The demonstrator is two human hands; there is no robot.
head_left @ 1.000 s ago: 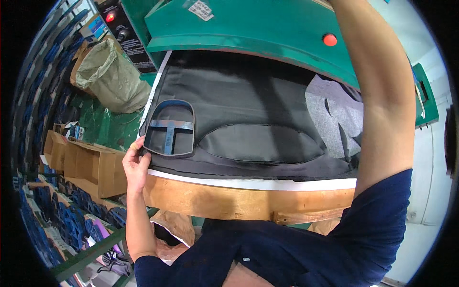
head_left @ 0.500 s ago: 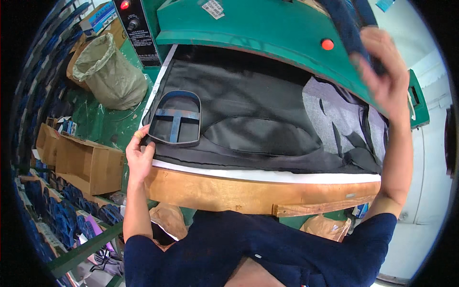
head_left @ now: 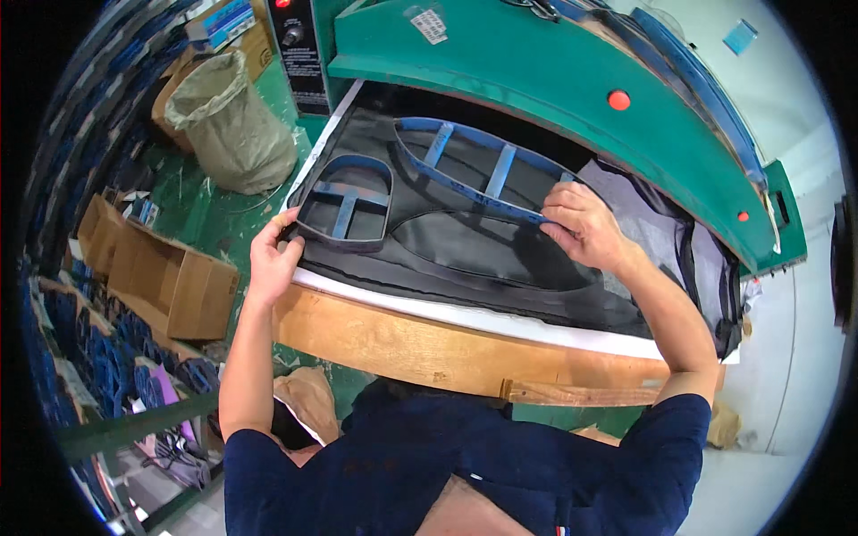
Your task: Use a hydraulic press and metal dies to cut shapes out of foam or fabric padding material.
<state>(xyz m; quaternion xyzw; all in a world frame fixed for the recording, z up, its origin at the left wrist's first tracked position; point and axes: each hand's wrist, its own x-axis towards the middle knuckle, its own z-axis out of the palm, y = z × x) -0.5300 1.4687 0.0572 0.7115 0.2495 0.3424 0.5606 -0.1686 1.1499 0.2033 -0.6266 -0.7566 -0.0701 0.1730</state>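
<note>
A layered black sheet (head_left: 357, 265) lies on a white board over the wooden-fronted bed. On its left part sits a small D-shaped steel cutting die (head_left: 347, 243) with a blue T-shaped brace. My left hand (head_left: 275, 255) pinches the sheet's left edge, right beside this die's lower left corner. Farther back is a long, pointed blue cutting die (head_left: 458, 188) with cross braces. Its right end is gripped by my right hand (head_left: 585, 223), fingers over the rim and thumb on the near side. In front of it, a long leaf-shaped cut outline (head_left: 496, 253) shows in the sheet.
A green press head (head_left: 536, 76) with red buttons spans the back, more dies lying on top. At left stand a control box (head_left: 302, 58), a cloth sack (head_left: 237, 125) and an open carton (head_left: 170, 277). Racks of blue dies (head_left: 112, 384) line the far left.
My right hand has come down from the press top, bringing the long die onto the sheet. My left hand stays at the small die's corner. The view has shifted slightly.
</note>
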